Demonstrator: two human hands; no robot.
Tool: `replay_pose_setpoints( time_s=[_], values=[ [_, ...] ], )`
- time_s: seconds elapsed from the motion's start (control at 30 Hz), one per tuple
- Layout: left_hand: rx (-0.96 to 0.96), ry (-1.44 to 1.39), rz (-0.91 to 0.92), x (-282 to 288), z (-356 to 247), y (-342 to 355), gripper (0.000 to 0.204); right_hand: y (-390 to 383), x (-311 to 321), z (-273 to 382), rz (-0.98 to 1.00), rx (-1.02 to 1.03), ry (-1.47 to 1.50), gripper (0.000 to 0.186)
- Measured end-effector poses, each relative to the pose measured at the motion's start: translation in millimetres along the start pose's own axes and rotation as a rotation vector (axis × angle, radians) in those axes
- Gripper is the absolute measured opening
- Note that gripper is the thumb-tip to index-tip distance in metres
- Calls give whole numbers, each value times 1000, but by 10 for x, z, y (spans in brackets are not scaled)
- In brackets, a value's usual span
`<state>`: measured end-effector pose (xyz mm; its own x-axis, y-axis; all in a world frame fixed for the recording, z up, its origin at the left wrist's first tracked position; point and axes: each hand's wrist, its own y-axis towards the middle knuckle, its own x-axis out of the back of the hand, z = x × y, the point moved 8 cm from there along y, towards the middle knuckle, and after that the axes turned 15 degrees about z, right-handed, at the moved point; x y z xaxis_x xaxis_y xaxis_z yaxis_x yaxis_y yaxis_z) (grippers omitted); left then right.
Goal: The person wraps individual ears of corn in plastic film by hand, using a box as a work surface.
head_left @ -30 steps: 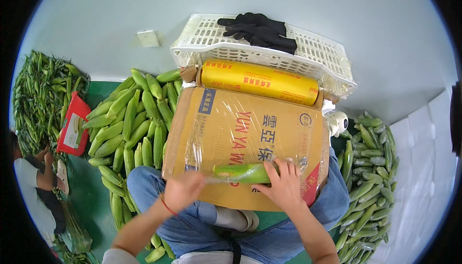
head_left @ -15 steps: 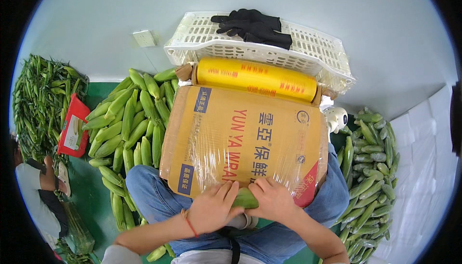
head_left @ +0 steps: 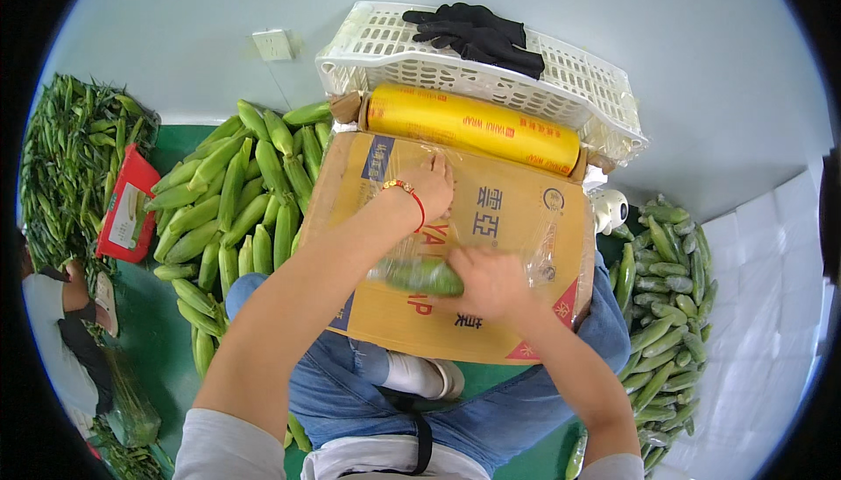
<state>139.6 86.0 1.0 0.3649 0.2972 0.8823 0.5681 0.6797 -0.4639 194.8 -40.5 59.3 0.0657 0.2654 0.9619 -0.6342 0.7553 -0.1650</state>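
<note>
Gripping a green corn ear [head_left: 420,278] by its right end in the closed right hand [head_left: 491,283], over the lower middle of a cardboard box [head_left: 561,217]. Placing the left hand [head_left: 427,191] on the box's upper part, near a yellow film roll [head_left: 473,126]; leaving its grip impossible to tell.

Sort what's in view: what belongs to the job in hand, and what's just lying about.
In the job:
ear of corn, at the right hand
cardboard box, under the left hand
yellow roll, beyond the box
corn pile, probably

Lying about, it seems:
black gloves
white basket, beneath them
red container, beside the corn pile
</note>
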Motion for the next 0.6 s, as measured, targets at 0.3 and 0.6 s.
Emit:
replay_pose_setpoints(
  time_s=[0.3,0.6],
  values=[
    [-407,-1009,-444,63,-375,-1041,49,-1201,-686,494,146,-259,1271,62],
    [-721,-2495,-473,-289,-907,-1814,43,-903,-670,1819,549,1237,3266,85]
  ],
)
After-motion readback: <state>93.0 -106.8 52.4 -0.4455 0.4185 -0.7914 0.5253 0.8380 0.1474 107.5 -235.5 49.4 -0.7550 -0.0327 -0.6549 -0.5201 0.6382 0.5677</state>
